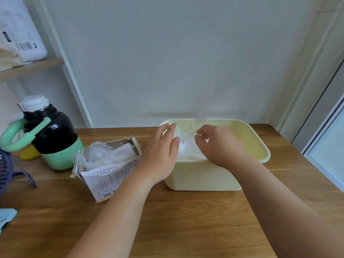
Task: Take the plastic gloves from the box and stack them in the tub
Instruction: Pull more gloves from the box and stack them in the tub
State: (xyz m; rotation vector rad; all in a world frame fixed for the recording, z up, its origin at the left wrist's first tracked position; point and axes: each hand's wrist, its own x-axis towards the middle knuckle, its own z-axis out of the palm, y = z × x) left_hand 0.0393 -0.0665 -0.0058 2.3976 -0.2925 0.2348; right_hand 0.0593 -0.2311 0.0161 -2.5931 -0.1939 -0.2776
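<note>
the left hand (160, 151) lay flat with straight fingers on the white gloves (188, 146) in the pale yellow tub (204, 175). the right hand (217, 146), fingers curled, pinched the top glove's edge. more gloves showed in the torn box (104, 175) just left of the tub on the table (186, 220). the box's small print was too blurred to read.

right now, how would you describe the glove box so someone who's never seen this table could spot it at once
On the wooden table, look between the black and mint bottle and the pale yellow tub. The box lies there, beside the left hand. It is the only cardboard thing: white with small print, torn open, clear plastic gloves bulging out.
</note>
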